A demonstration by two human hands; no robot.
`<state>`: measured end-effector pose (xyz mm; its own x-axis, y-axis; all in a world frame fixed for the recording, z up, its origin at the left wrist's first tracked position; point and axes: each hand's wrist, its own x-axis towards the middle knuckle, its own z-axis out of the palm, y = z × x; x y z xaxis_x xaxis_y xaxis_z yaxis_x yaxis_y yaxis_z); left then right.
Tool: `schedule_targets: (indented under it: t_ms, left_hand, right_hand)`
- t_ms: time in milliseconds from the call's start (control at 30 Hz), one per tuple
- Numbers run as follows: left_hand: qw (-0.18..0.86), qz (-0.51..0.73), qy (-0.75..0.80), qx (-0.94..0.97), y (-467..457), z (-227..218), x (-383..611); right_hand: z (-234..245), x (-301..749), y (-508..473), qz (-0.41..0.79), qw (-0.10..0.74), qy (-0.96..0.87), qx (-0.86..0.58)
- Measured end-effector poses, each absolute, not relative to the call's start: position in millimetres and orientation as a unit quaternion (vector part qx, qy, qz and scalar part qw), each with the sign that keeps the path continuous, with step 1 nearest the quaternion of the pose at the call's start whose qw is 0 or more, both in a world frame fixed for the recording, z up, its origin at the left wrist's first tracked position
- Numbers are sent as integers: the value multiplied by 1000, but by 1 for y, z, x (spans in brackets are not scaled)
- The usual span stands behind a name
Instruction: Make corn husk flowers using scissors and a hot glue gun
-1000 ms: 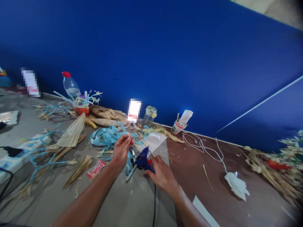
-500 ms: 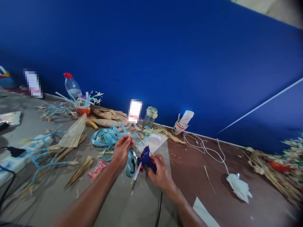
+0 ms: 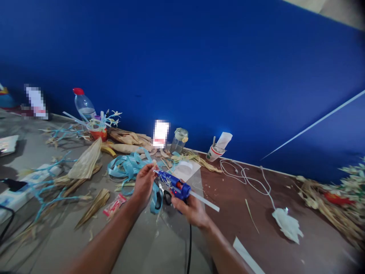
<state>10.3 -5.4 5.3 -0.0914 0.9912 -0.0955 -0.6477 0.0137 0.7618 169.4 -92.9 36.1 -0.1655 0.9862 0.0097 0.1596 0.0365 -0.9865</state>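
Observation:
In my right hand [image 3: 189, 209] is a blue glue gun [image 3: 172, 183], gripped by its handle, its nozzle pointing left. A whitish glue stick [image 3: 205, 201] juts from its back end. My left hand [image 3: 144, 179] is closed in a pinch on a small pale husk piece [image 3: 154, 163], right at the nozzle tip. Whether nozzle and husk touch, I cannot tell. Below the gun lie scissors [image 3: 165, 195] with dark handles, beside a hanging loop of light blue ribbon [image 3: 155, 199]. More ribbon [image 3: 125, 165] is heaped behind my left hand.
Dried husks [image 3: 85, 161] and blue-wrapped stems [image 3: 47, 194] spread leftward around a white power strip [image 3: 17, 198]. Along the blue wall stand a bottle [image 3: 84, 106], a glass jar [image 3: 179, 140] and a paper cup [image 3: 214, 153]. A white cable [image 3: 242, 175] and crumpled tissue [image 3: 286, 225] lie right.
My right hand has turned the glue gun so its nozzle now points left at the husk piece, with the glue stick swung to the right. My left hand stays nearly in place.

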Motion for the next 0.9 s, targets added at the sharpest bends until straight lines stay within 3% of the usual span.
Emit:
schedule_targets:
  t_ms: [267, 467, 900]
  left_hand:
    - [623, 654, 316, 289, -7, 2, 9]
    - [625, 650, 326, 282, -7, 2, 10]
    - [636, 641, 340, 262, -9, 6, 12]
  right_hand:
    - [33, 152, -82, 300, 432, -657, -541]
    - [48, 149, -82, 270, 412, -694, -525]
    - [33, 150, -72, 149, 410, -773, -461]
